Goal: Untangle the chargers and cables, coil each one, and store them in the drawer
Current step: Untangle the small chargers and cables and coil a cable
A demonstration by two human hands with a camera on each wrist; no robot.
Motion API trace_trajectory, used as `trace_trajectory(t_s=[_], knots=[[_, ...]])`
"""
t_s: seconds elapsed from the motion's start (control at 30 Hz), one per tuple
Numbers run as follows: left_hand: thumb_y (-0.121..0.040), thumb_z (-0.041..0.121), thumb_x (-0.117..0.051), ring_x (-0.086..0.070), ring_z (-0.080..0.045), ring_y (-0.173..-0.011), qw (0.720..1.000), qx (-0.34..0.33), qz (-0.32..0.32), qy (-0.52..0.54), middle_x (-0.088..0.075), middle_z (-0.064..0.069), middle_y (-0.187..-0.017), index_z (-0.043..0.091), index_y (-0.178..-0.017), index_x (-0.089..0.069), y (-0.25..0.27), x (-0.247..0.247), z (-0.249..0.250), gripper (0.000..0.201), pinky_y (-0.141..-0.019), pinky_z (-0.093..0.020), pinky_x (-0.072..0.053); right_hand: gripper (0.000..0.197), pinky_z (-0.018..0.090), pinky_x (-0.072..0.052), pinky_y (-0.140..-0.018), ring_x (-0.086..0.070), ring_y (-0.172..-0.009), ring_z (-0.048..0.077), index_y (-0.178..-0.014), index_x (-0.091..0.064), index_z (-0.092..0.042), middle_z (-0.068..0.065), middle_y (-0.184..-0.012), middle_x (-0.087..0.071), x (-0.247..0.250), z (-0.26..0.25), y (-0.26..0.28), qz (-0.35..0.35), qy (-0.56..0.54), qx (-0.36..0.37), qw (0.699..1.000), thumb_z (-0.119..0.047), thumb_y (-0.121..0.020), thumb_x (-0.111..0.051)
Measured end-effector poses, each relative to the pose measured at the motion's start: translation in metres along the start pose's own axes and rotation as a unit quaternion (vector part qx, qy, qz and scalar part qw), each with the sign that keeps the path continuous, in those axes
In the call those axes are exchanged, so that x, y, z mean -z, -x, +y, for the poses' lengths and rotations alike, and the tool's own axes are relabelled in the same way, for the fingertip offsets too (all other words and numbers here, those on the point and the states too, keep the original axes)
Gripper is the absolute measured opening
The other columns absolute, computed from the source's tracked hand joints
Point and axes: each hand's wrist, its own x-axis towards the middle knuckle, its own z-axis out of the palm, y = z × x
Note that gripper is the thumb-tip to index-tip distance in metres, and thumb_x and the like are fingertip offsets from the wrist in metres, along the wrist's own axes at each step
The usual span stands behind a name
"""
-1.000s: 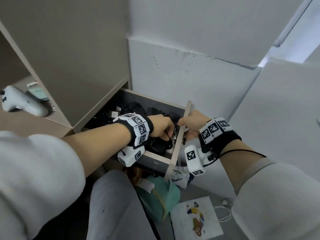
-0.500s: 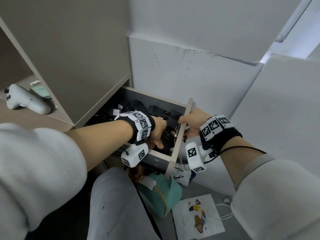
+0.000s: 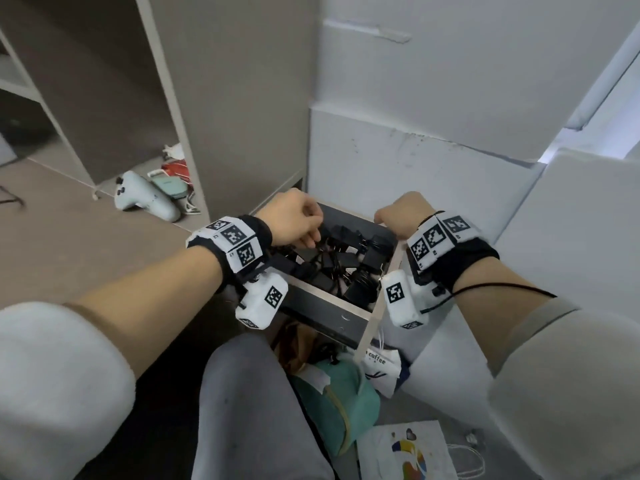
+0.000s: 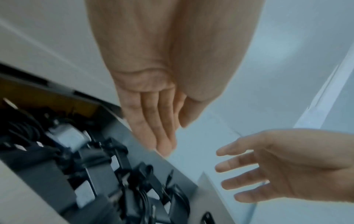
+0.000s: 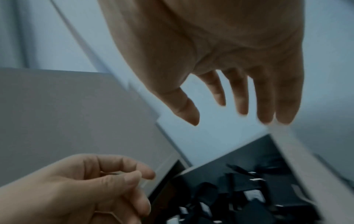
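Fingers (image 4: 153,128) of the left hand (image 3: 294,220) lay nearly straight and close together in the left wrist view and looked loosely curled in the right wrist view; either way they held nothing. The right hand (image 3: 401,216) was likewise empty, its fingers (image 5: 241,97) slack and spread just above the pale front panel of the drawer (image 3: 325,311). Both hands hung over the open drawer, the left at its 10 o'clock corner, the right at its 2 o'clock corner, wrists bent down and forearms reaching in from 7 and 4 o'clock. The black chargers and cables (image 3: 346,268) lay heaped inside the drawer, bricks and leads crossing one another; whether any was coiled could not be told. The step in hand was probably lifting one charger out of the tangle. To do that well, the left hand should pinch a single brick rather than a loose lead and raise it slowly, while the right steadies the drawer front and frees any loops that drag along. A pale game controller (image 3: 145,199) lay on the shelf at 10 o'clock of the drawer, a teal bag (image 3: 332,393) on the floor at 6 o'clock.
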Motion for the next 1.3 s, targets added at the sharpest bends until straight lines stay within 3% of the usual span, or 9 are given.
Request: trace_trajectory(t_s=[0.13,0.3,0.6,0.77,0.83,0.93,1.07,1.17,1.3], knots=[[-0.097,0.004,-0.05,-0.073,-0.016,-0.061,0.985,-0.034,0.172,-0.001,-0.075,-0.006,-0.072,0.01,-0.089,-0.065,0.061,0.046,-0.014,0.018,-0.059,-0.03,-0.06,0.01,0.028,-0.054,-0.052,-0.065,-0.068,0.028,-0.094,-0.057,0.001,0.019,-0.086,-0.071,-0.023,-0.051,0.045,-0.079,-0.088,0.046,0.992,-0.008,-0.093,-0.057],[-0.093,0.004,-0.049,-0.069,-0.015,-0.055,0.949,-0.001,0.315,-0.03,-0.074,-0.004,-0.069,0.01,-0.087,-0.066,0.158,0.107,-0.047,0.019,-0.049,-0.02,-0.05,0.013,0.033,-0.059,-0.066,-0.068,-0.066,0.022,-0.087,-0.064,0.001,0.016,-0.082,-0.073,-0.082,-0.121,0.104,-0.182,-0.069,0.187,0.963,-0.007,-0.094,-0.057],[-0.089,0.002,-0.05,-0.067,-0.011,-0.05,0.864,0.118,0.485,-0.066,-0.074,-0.004,-0.066,0.01,-0.085,-0.068,0.325,0.231,-0.12,0.02,-0.046,-0.019,-0.048,0.007,0.029,-0.058,-0.057,-0.066,-0.066,0.022,-0.093,-0.062,-0.005,0.017,-0.085,-0.068,-0.209,-0.253,0.213,-0.334,-0.062,0.363,0.868,-0.006,-0.096,-0.056],[-0.09,0.008,-0.057,-0.071,-0.025,-0.082,0.822,0.206,0.52,-0.11,-0.074,-0.006,-0.083,0.011,-0.089,-0.074,0.392,0.287,-0.164,0.017,-0.073,-0.032,-0.057,0.01,0.035,-0.058,-0.063,-0.056,-0.068,0.019,-0.087,-0.06,-0.009,0.012,-0.085,-0.059,-0.28,-0.313,0.253,-0.367,-0.054,0.39,0.843,-0.002,-0.094,-0.058],[-0.091,0.013,-0.062,-0.066,-0.027,-0.096,0.798,0.242,0.533,-0.14,-0.072,-0.01,-0.098,0.008,-0.104,-0.073,0.409,0.305,-0.184,0.018,-0.08,-0.028,-0.049,0.022,0.044,-0.06,-0.081,-0.06,-0.082,0.02,-0.112,-0.06,-0.01,0.009,-0.105,-0.059,-0.31,-0.332,0.26,-0.349,-0.027,0.41,0.842,-0.009,-0.091,-0.064],[-0.089,0.029,-0.071,-0.059,-0.03,-0.114,0.787,0.302,0.521,-0.134,-0.062,-0.014,-0.125,0.011,-0.128,-0.059,0.42,0.327,-0.215,0.045,-0.096,-0.035,-0.048,0.085,0.046,-0.04,-0.111,-0.043,-0.134,0.033,-0.153,-0.025,-0.013,0.017,-0.148,-0.037,-0.346,-0.358,0.263,-0.275,0.025,0.445,0.852,-0.026,-0.085,-0.075],[-0.072,0.068,-0.075,-0.044,-0.038,-0.134,0.817,0.363,0.423,-0.147,-0.036,-0.017,-0.149,0.033,-0.153,-0.031,0.415,0.351,-0.24,0.099,-0.113,-0.051,-0.038,0.122,0.049,-0.026,-0.117,-0.02,-0.147,0.042,-0.159,0.011,-0.024,0.02,-0.161,-0.006,-0.378,-0.389,0.256,-0.22,0.079,0.438,0.868,-0.04,-0.08,-0.081],[-0.066,0.079,-0.072,-0.041,-0.035,-0.139,0.849,0.385,0.332,-0.145,-0.028,-0.011,-0.156,0.046,-0.157,-0.016,0.4,0.365,-0.254,0.112,-0.115,-0.048,-0.036,0.13,0.052,-0.027,-0.116,-0.023,-0.147,0.043,-0.159,0.014,-0.026,0.023,-0.162,-0.012,-0.403,-0.409,0.238,-0.226,0.155,0.431,0.859,-0.046,-0.075,-0.084],[-0.067,0.065,-0.082,-0.054,-0.016,-0.127,0.893,0.363,0.212,-0.161,-0.056,0.012,-0.138,0.046,-0.149,-0.038,0.388,0.38,-0.274,0.096,-0.111,-0.036,-0.04,0.119,0.039,-0.038,-0.112,-0.044,-0.138,0.03,-0.16,-0.011,-0.019,0.011,-0.155,-0.04,-0.429,-0.42,0.223,-0.32,0.163,0.462,0.811,-0.037,-0.072,-0.088]])
